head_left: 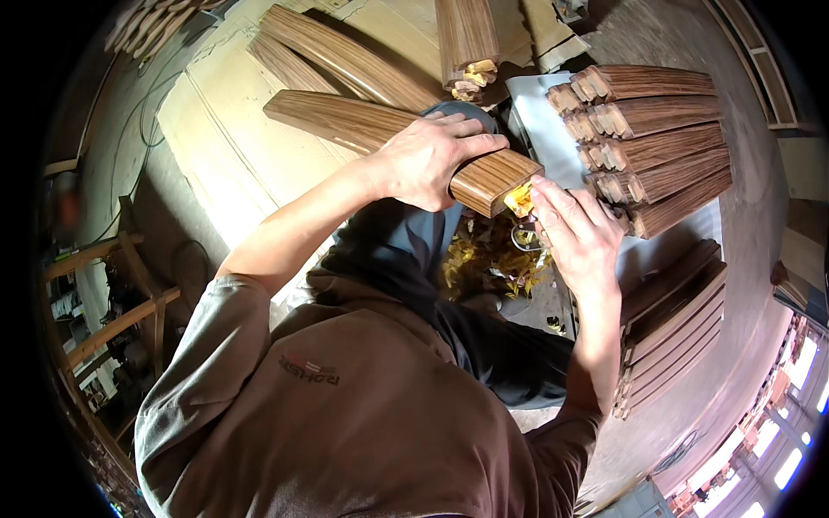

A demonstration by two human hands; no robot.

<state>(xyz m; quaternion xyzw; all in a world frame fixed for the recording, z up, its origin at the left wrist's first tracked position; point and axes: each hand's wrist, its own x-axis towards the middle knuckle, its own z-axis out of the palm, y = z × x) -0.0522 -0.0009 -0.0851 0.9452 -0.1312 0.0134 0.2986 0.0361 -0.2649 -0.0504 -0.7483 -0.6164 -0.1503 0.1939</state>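
The brown wooden slat (494, 180) lies across the person's raised left knee, in front of the body, one end pointing to the upper left and the other toward the right hand (577, 224). Its upper face shows a dark striped grain with a sheen, and yellow wrapping (519, 199) covers the part that juts from its right end.

The left hand (429, 160) is closed over the slat from above, nearer the wrapped end, fingers bent over the far edge. The right hand is almost closed, its fingertips drawn together on the crumpled yellow wrapping.

Below the wrapped end, between the legs in dark trousers (406, 250), lies a heap of yellow scraps (494, 259) — crinkled and loosely piled.

Beyond the left hand, a long, gently curved slat (354, 56) rests on a cardboard sheet (211, 147), a narrower-looking piece (292, 62) beside it. At the top, another brown slat (466, 34) points its yellow-covered end toward the person.

To the right of the right hand, a stack of brown slats (665, 112) sits on a white sheet (537, 108), pale stepped ends turned toward the person's side. Nearer the body on that side is a second stack (673, 328) — several long pieces laid together, largely in shade. At far left stands a wooden frame (112, 338) with crossing bars.
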